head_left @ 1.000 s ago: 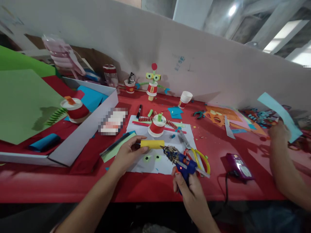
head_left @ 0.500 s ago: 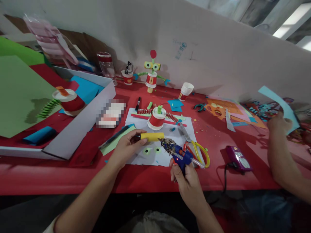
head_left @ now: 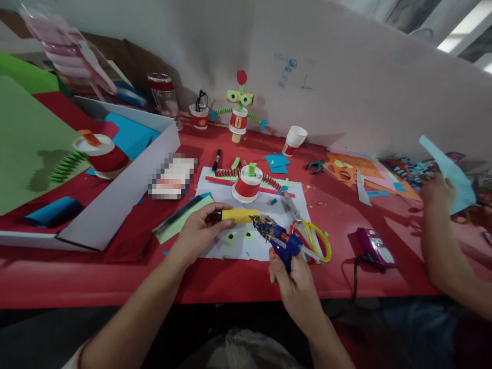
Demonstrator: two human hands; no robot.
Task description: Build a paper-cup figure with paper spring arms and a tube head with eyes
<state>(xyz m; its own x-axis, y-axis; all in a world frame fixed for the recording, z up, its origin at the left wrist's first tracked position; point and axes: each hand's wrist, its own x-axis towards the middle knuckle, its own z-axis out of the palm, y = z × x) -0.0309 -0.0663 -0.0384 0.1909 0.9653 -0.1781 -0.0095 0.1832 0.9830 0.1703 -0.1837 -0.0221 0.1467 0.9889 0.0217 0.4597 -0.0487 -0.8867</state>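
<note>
My left hand (head_left: 205, 225) grips the left end of a yellow paper tube (head_left: 241, 215), held level above a white paper sheet (head_left: 215, 250). In my right hand (head_left: 290, 277) is a blue hot glue gun (head_left: 282, 245) with a small red light lit. Its nozzle, crusted with debris, is at the tube's right end; whether they touch I cannot tell. Below the tube lie two pale green paper eyes (head_left: 248, 234). Behind it a red and white paper cup (head_left: 246, 185) stands upside down with folded red paper arms. Scissors (head_left: 315, 241) with yellow and red handles lie partly behind the glue gun.
A finished cup figure (head_left: 239, 120) stands by the wall, with stacked paper cups (head_left: 295, 139) to its right. On the left is a white box (head_left: 126, 195) of coloured paper. A purple device (head_left: 375, 248) with a cord sits right. Another person's hand (head_left: 438, 190) holds light blue paper.
The view has shifted slightly. My hands, the tube and the glue gun keep nearly the same positions. The other person's light blue paper has turned a little.
</note>
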